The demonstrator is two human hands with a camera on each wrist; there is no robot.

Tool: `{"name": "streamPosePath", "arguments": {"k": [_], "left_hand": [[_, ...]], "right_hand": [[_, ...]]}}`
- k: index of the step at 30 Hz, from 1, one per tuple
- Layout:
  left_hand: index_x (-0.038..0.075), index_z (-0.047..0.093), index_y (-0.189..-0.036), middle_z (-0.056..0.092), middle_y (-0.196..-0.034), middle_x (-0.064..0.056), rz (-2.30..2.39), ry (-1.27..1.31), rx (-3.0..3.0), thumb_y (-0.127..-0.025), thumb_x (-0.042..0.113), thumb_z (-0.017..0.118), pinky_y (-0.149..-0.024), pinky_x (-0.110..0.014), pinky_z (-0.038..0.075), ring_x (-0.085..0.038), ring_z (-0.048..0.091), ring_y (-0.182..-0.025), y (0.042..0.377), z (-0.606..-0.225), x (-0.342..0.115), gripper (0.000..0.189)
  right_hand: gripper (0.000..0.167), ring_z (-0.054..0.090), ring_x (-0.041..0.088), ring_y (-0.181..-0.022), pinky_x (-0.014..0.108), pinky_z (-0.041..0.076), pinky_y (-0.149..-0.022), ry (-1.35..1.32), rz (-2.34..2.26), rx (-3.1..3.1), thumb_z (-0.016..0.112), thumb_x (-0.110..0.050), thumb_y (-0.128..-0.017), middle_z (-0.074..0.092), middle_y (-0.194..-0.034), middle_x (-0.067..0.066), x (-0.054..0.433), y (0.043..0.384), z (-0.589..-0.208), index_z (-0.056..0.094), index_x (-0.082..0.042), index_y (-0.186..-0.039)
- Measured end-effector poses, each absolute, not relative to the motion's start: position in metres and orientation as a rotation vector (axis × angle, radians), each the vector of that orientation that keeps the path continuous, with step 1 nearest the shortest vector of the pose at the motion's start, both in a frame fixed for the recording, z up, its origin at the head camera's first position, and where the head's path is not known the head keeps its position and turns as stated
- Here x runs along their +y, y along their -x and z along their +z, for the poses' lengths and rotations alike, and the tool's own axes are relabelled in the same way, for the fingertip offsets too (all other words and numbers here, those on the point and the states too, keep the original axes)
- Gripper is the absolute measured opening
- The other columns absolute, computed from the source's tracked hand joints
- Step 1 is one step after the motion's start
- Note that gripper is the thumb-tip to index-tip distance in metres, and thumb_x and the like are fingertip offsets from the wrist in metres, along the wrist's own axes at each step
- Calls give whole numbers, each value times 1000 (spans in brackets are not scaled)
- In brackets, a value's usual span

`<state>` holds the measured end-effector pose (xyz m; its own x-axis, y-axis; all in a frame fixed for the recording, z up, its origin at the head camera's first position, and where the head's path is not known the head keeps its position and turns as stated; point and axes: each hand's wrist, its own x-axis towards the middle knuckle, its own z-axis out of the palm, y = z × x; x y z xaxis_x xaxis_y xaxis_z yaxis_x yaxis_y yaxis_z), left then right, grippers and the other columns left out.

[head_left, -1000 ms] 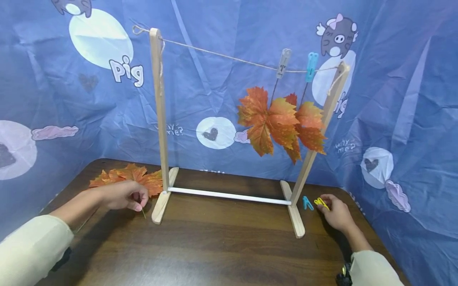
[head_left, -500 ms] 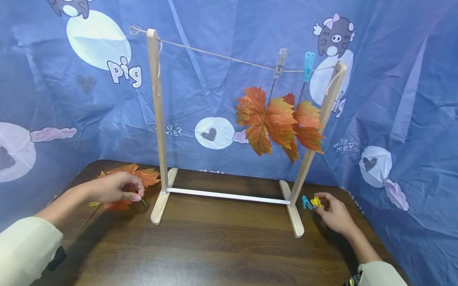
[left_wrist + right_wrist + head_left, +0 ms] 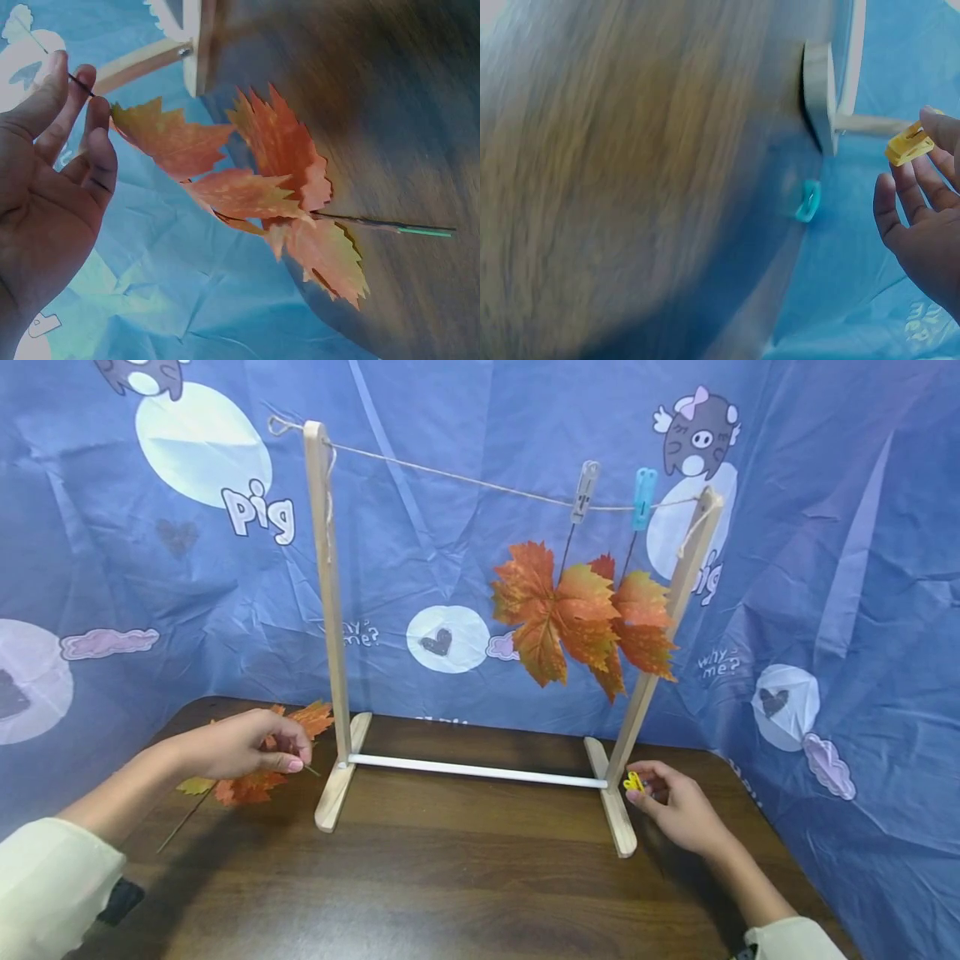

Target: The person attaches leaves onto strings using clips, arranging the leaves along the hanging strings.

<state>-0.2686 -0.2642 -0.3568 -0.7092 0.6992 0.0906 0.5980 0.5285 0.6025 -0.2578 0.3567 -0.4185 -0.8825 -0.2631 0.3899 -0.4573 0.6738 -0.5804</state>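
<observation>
At the left of the head view, my left hand (image 3: 247, 745) pinches the thin stem (image 3: 81, 84) of an artificial maple leaf (image 3: 172, 142), raised over the table. Below it another orange leaf (image 3: 247, 788) lies with its stem toward the front, partly hidden by the hand. My right hand (image 3: 678, 802) holds a yellow clothespin (image 3: 910, 145) between thumb and fingers, beside the rack's right foot. A teal clothespin (image 3: 808, 201) rests on the table, hidden in the head view. Two leaf sprigs (image 3: 555, 610) hang from the string (image 3: 450, 473) by a grey clothespin (image 3: 585, 493) and a blue clothespin (image 3: 644, 500).
A wooden rack with a left post (image 3: 330, 593), a right post (image 3: 675, 610) and a white crossbar (image 3: 480, 771) stands mid-table. Behind the brown table (image 3: 450, 877) hangs a blue printed cloth (image 3: 465, 552).
My right hand has lifted the yellow clothespin and moved left toward the rack's foot. My left hand has raised its leaf off the other one, shifting slightly right at the end.
</observation>
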Motion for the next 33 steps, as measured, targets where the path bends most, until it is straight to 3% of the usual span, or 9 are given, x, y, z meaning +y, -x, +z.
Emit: {"name": "streamPosePath", "arguments": {"k": [9, 18, 24, 33], "left_hand": [[29, 70, -94, 65, -81, 9, 944, -1110, 2626, -97, 20, 71, -68, -28, 50, -8, 60, -76, 264, -345, -253, 10], [19, 73, -99, 69, -87, 7, 1141, -1117, 2641, -97, 16, 71, -62, -27, 49, -6, 55, -71, 262, -333, -233, 4], [12, 75, -98, 73, -88, 3, 1340, -1089, 2642, -95, 8, 72, -66, -28, 54, -8, 65, -77, 262, -330, -218, 6], [7, 77, -97, 73, -82, 2, 1501, -890, 2720, -94, 13, 76, -62, -27, 52, -9, 61, -71, 261, -328, -197, 6]], "right_hand": [[32, 63, 12, -82, 26, 52, -65, -663, 1064, -2632, 77, -2, -90, 69, -95, 6, 329, 252, -407, 67, 0, -120], [33, 65, 13, -88, 28, 53, -70, -762, 1018, -2707, 76, -8, -93, 71, -100, 1, 301, 256, -399, 67, -6, -125], [34, 67, 14, -93, 33, 56, -76, -822, 1033, -2720, 75, -8, -94, 72, -109, 2, 278, 260, -390, 67, -7, -127], [38, 68, 15, -93, 34, 57, -77, -892, 1014, -2683, 76, -9, -93, 72, -108, 1, 252, 264, -376, 67, -11, -129]]}}
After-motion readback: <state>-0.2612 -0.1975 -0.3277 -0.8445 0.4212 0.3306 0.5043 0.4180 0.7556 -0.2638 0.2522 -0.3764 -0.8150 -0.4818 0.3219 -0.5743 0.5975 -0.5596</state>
